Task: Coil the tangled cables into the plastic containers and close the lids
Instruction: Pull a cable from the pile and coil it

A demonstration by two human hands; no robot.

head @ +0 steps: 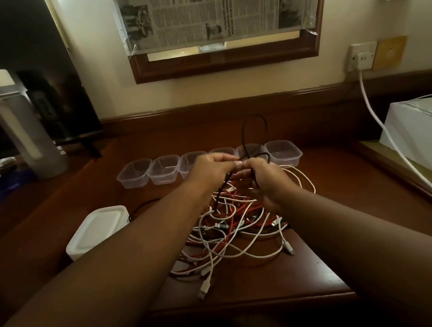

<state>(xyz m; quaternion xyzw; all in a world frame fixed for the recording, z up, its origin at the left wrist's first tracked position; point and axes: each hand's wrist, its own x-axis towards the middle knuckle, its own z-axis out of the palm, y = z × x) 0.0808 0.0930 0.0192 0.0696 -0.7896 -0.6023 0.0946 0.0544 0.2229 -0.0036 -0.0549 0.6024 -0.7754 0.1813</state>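
Observation:
A tangle of white, red and black cables [229, 228] lies on the brown table [326, 207]. Both hands are raised just above it. My left hand [210, 171] pinches a black cable [243, 136] that loops up in front of the containers. My right hand [266, 180] grips the same black cable, fingertips meeting those of the left. A row of several open clear plastic containers [134, 173] stands behind the hands. A stack of white lids [97, 228] sits at the left of the tangle.
A wooden ledge and wall run behind the table. A grey bottle [28, 129] and dark screen stand at the left. A white box [420, 133] sits at the right, with a white power cord [385, 132] running down from a wall socket [361, 56].

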